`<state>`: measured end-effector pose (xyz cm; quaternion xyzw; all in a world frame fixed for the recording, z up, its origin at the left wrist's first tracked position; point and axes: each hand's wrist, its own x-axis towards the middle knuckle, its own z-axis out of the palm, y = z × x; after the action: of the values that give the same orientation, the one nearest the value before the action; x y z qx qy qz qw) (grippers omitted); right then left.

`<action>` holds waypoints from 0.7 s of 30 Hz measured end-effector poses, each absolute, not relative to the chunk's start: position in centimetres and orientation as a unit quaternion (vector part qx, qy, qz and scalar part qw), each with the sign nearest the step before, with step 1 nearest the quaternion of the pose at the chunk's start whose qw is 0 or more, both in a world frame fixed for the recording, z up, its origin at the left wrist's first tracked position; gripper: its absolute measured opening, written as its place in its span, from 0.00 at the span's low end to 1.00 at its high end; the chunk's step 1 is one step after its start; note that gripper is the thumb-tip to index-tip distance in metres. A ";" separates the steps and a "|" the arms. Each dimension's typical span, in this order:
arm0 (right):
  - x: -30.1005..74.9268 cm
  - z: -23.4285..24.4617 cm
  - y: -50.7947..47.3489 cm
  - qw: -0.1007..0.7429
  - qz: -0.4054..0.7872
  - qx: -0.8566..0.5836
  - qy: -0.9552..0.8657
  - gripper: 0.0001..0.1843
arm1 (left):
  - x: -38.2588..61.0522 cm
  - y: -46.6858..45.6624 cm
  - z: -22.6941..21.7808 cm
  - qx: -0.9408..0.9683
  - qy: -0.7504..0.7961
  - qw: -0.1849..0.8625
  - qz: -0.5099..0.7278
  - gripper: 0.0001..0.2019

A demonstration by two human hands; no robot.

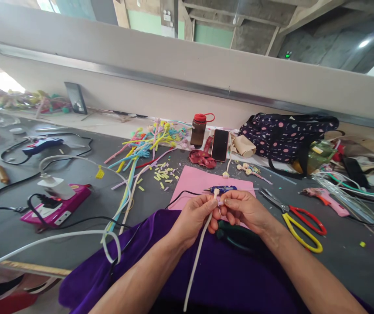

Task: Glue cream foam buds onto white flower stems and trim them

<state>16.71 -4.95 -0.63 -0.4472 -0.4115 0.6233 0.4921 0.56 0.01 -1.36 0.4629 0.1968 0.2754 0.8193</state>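
My left hand [194, 216] is closed around a long cream fuzzy stem [198, 253], which hangs down over my purple-clad lap. A small cream knob [216, 192] tops the stem, just above my fingertips. Close against it, my right hand [247, 211] pinches a tiny pale lilac piece [220, 203]. The fingertips of both hands meet here, partly hiding the piece. Behind them a blue pen-like tool [228, 189] with a metal tip lies on a pink sheet [190, 181]. A dark green object [236, 233] sits below my right hand, mostly hidden.
Scissors [288, 209] with red and yellow handles and a pink glue gun [329, 200] lie right. Coloured fuzzy stems [141, 150] and cut yellow bits [164, 174] lie left of the sheet. Cables run from a magenta power strip [72, 203]. A bottle [198, 133], phone [220, 146] and bag [272, 137] stand behind.
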 end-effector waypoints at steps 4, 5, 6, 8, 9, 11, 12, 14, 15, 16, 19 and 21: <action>16.8 0.3 -5.3 0.512 0.541 -0.503 -0.438 0.12 | 0.4 0.3 -1.5 0.427 0.204 0.840 0.266 0.14; 16.9 0.4 -5.4 0.515 0.524 -0.515 -0.442 0.12 | 0.4 0.3 -1.5 0.422 0.208 0.842 0.264 0.14; 16.9 0.4 -5.4 0.516 0.509 -0.523 -0.448 0.12 | 0.4 0.3 -1.5 0.420 0.210 0.843 0.263 0.14; 16.7 0.5 -5.5 0.514 0.484 -0.533 -0.465 0.12 | 0.4 0.3 -1.6 0.420 0.212 0.843 0.262 0.14; 16.6 0.4 -5.6 0.511 0.475 -0.537 -0.475 0.11 | 0.4 0.3 -1.6 0.421 0.212 0.842 0.261 0.14; 16.3 0.4 -5.7 0.502 0.464 -0.541 -0.490 0.10 | 0.4 0.3 -1.6 0.425 0.211 0.841 0.259 0.14; 16.2 0.3 -5.7 0.498 0.461 -0.542 -0.495 0.10 | 0.4 0.3 -1.6 0.430 0.210 0.840 0.257 0.14; 15.9 0.3 -5.8 0.493 0.460 -0.540 -0.503 0.10 | 0.4 0.2 -1.5 0.443 0.209 0.834 0.252 0.15; 15.8 0.2 -5.8 0.492 0.461 -0.539 -0.505 0.10 | 0.4 0.1 -1.4 0.453 0.211 0.829 0.251 0.16; 15.8 0.2 -5.8 0.490 0.462 -0.539 -0.505 0.10 | 0.4 0.0 -1.3 0.463 0.214 0.823 0.252 0.16; 15.7 0.0 -5.8 0.486 0.467 -0.541 -0.503 0.11 | 0.5 -0.2 -1.0 0.491 0.233 0.797 0.264 0.17; 15.7 0.0 -5.8 0.485 0.476 -0.540 -0.497 0.10 | 0.6 -0.3 -0.9 0.505 0.244 0.781 0.275 0.17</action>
<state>15.67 -5.82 -0.04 -0.5402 -0.4968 0.4760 0.4847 0.60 -0.34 -0.87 0.5045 0.2444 0.2753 0.7809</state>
